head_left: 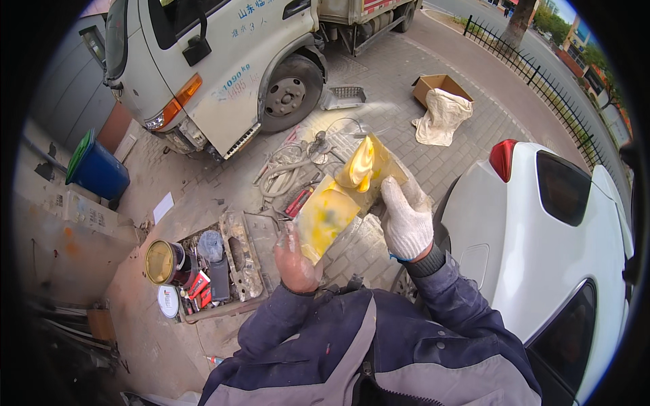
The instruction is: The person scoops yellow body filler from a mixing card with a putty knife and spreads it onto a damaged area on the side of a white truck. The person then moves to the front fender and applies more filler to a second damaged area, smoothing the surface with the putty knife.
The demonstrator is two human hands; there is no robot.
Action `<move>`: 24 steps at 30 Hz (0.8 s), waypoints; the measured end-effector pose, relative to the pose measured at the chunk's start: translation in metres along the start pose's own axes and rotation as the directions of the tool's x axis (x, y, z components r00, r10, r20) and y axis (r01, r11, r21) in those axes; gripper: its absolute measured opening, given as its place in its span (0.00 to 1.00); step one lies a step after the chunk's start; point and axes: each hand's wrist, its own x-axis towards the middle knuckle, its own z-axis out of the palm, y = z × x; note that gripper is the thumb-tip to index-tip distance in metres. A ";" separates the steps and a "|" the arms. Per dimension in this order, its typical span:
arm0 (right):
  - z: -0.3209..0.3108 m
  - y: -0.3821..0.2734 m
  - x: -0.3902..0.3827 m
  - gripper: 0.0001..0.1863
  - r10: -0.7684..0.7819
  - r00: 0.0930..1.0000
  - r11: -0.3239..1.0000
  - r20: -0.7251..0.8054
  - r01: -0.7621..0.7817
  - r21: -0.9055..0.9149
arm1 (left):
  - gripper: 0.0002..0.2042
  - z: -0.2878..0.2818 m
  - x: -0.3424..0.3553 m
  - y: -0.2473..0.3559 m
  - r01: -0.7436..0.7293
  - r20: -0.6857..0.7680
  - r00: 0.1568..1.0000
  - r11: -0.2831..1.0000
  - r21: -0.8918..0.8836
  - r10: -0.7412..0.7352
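Observation:
My bare left hand (298,264) grips the lower edge of a thin square plate (325,233) smeared with yellow paste and a grey patch. My right hand (407,223), in a white knitted glove, holds a second flat spreader (386,172) upright, with a thick folded lump of yellow putty (360,166) on its face. The two plates are close together in front of me, above the paving. Below and behind them lie a coiled grey hose (274,179) and a red tool (298,203).
A white truck (223,108) stands ahead, a white car (508,243) close at right. At lower left is a tray (247,277) of cans and tubes. A blue bin (101,176) stands left; a cardboard box (425,90) with pale cloth (443,118) lies farther right, near a railing.

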 end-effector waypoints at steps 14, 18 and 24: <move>0.008 0.002 0.007 0.22 -0.403 0.674 0.207 0.620 0.726 -0.655 | 0.22 -0.013 0.000 0.021 -0.160 0.061 0.987 0.836 0.525 0.150; 0.024 0.015 -0.005 0.20 -0.276 0.591 0.136 0.758 0.805 -0.578 | 0.24 -0.005 -0.002 0.007 0.211 -0.117 0.969 0.975 -0.076 -0.219; -0.004 0.013 -0.012 0.21 -0.181 0.754 0.430 0.631 0.638 -0.639 | 0.27 -0.012 0.010 0.015 0.198 -0.213 0.948 0.962 -0.186 -0.236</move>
